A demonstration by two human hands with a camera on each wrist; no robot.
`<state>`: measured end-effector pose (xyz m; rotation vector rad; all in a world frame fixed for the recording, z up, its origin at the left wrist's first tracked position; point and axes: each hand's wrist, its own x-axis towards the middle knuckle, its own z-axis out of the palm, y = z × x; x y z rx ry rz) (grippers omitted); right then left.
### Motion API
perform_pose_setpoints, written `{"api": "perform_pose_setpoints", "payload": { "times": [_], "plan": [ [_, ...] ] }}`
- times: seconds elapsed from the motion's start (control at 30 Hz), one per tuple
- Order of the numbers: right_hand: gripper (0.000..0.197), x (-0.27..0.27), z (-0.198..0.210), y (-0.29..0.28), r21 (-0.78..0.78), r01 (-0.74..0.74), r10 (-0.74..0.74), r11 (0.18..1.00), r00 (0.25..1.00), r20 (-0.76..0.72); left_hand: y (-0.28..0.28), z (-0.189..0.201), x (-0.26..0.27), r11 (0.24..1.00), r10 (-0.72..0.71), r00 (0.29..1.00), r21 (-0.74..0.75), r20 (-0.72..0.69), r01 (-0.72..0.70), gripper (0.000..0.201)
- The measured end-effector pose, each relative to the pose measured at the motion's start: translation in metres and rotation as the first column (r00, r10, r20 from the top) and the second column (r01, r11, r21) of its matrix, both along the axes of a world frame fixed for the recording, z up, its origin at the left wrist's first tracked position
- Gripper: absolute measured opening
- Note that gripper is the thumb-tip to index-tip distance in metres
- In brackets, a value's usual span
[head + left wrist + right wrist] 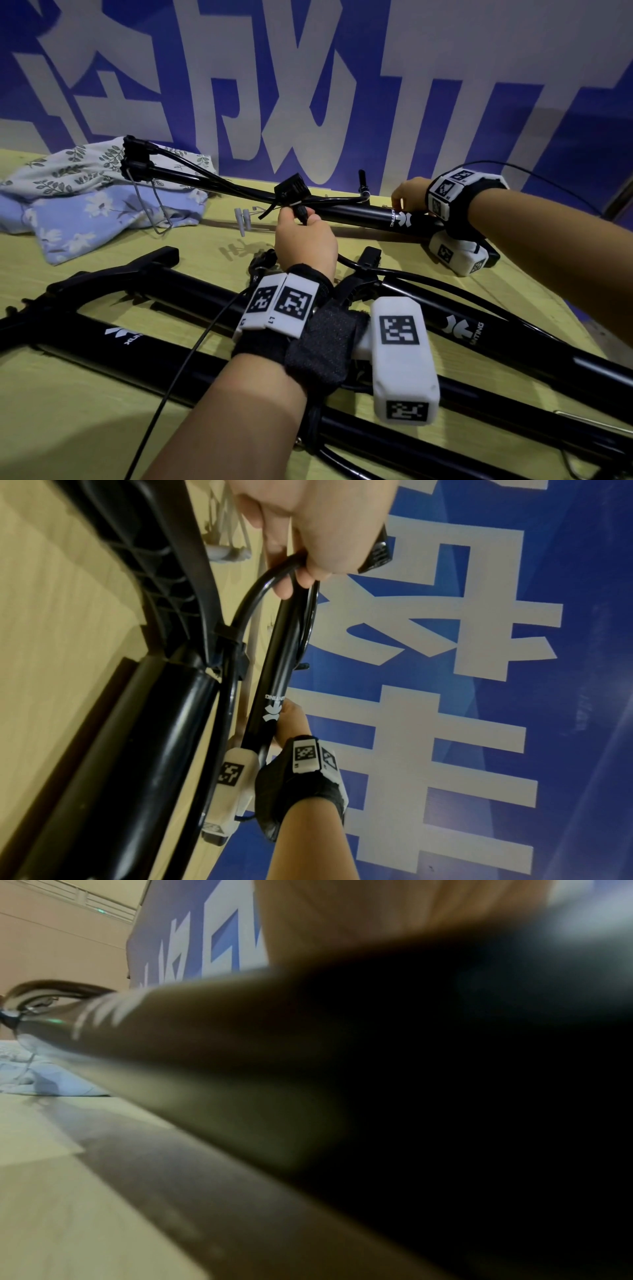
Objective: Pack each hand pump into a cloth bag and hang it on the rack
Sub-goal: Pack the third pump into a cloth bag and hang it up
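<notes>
Far pump (370,214) lies lengthwise across the back of the worktop (68,394), one end raised over the cloth bags (102,192), wire foot loop hanging there.

Left hand (305,236): fingers curled, pinching the black hose (219,180) of that pump near its valve head (291,190). The left wrist view confirms thumb and fingertips closed round the hose bend beside the barrel.

Right hand (409,200): on the barrel near the white logo, fingers curled over its far side. How firmly it grips, cannot tell. Right wrist view is blurred, filled by the dark barrel.

Two more pumps (445,346) lie side by side at the near edge, under the left forearm, not held.

Bags: leaf-print one on a blue floral one, crumpled, back left. Small grey nozzles (244,219) lie near the bags.
</notes>
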<state>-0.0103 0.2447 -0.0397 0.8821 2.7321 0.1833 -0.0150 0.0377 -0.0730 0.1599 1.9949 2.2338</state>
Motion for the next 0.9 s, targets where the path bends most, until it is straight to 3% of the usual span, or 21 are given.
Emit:
{"api": "perform_pose_setpoints", "payload": {
  "times": [0.37,0.43,0.57,0.73,0.9],
  "plan": [
    [0.026,0.017,0.006,0.001,-0.061,-0.020,0.011,0.998,0.990,-0.144,0.000,-0.001,-0.003,1.000,-0.012,1.000,-0.010,0.005,0.012,0.023],
    [0.025,0.023,0.011,-0.001,-0.099,0.002,-0.020,0.995,0.983,-0.181,-0.001,0.002,-0.002,1.000,-0.012,0.999,0.020,0.038,0.011,0.015],
    [0.025,0.040,0.029,-0.004,-0.150,0.052,-0.094,0.987,0.954,-0.284,0.001,0.004,-0.005,0.997,-0.033,0.988,0.075,0.148,0.022,0.022],
    [0.022,0.060,0.047,-0.016,-0.345,0.049,-0.214,0.937,0.862,-0.460,-0.005,0.009,-0.009,0.984,-0.085,0.948,0.178,0.306,0.031,0.018],
    [0.017,0.083,0.060,-0.056,-0.577,-0.076,-0.358,0.813,0.716,-0.599,-0.012,0.014,-0.005,0.958,-0.138,0.920,0.284,0.367,0.031,0.030]
  ]
}}
